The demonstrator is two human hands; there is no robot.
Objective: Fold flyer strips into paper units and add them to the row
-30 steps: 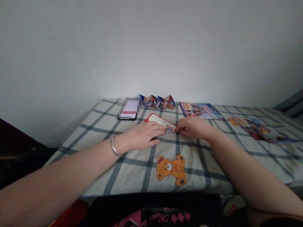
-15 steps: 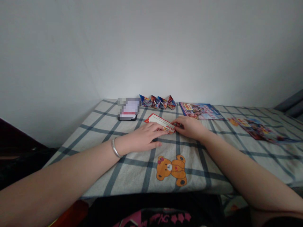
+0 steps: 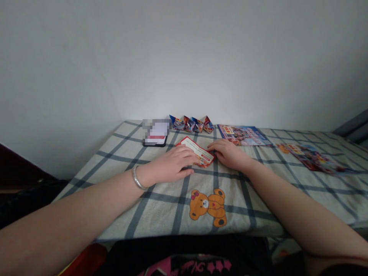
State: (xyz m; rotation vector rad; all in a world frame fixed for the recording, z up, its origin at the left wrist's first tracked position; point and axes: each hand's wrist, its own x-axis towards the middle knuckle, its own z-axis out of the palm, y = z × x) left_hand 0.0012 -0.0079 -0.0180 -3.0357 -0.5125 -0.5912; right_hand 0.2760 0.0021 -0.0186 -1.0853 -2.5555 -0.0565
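Observation:
A paper sheet (image 3: 193, 145) with a red border, pale panel and colourful print lies creased on the checked cloth in front of me. My left hand (image 3: 174, 163) rests over its lower left part, fingers stretched out flat and thumb apart, hiding that part of it. At the sheet's right edge is my right hand (image 3: 230, 154), its fingers slightly bent and fingertips at the upper right edge; its thumb is mostly hidden. Behind the sheet stand several folded colourful paper pieces (image 3: 191, 124) in a zigzag row.
A phone (image 3: 156, 134), partly pixelated, lies at the back left. Two printed leaflets (image 3: 244, 135) lie to the right, the nearer one (image 3: 314, 158) close to the cloth's right side. A checked cloth (image 3: 161, 207) with a printed bear (image 3: 208, 207) covers the table. A wall (image 3: 201, 57) rises behind.
The paper has opened from a narrow folded strip to a wider creased sheet. My left hand has shifted slightly left, and my right fingers have loosened at its edge.

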